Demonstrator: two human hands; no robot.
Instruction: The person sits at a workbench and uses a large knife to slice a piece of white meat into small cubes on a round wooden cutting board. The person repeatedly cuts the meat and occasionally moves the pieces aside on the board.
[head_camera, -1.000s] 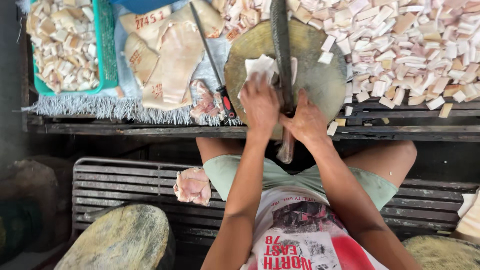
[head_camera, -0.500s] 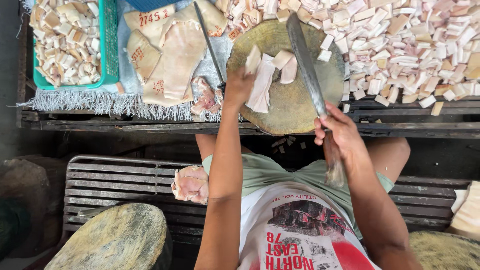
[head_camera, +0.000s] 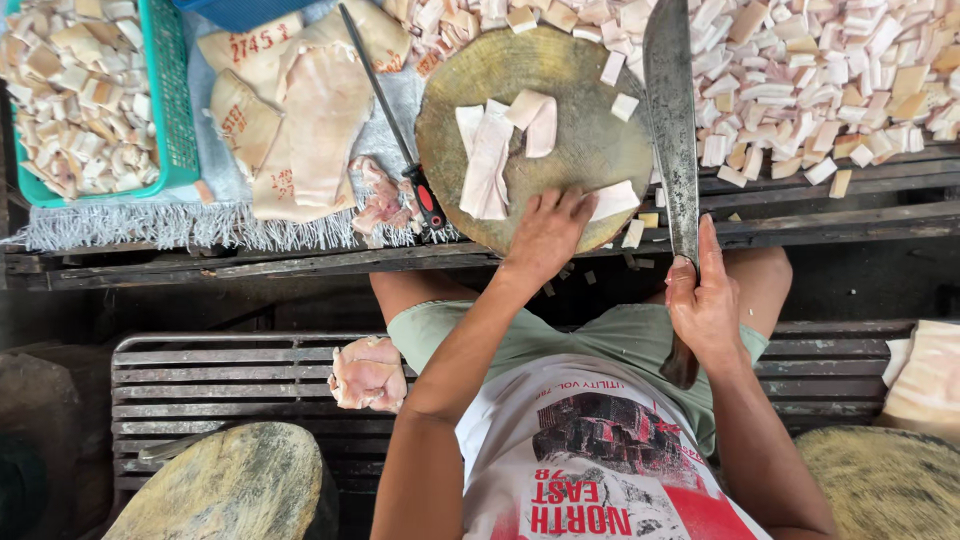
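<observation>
A meat-cutting stall: round chopping block (head_camera: 590, 130), long cleaver (head_camera: 670, 110), heaped fat cubes (head_camera: 830, 70).

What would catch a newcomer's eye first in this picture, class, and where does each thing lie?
The long cleaver in the right hand stands out, its blade lying along the right edge of the round wooden chopping block. The left hand rests on the block's near edge beside pale strips. A great heap of cut white pieces spreads to the block's right.

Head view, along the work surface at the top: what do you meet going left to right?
Green basket of pale cut pieces → large pale slabs on the cloth → thin knife with a red and black handle → round wooden chopping block, left hand on its near edge → long cleaver held by the right hand → heap of pale cut pieces.
</observation>
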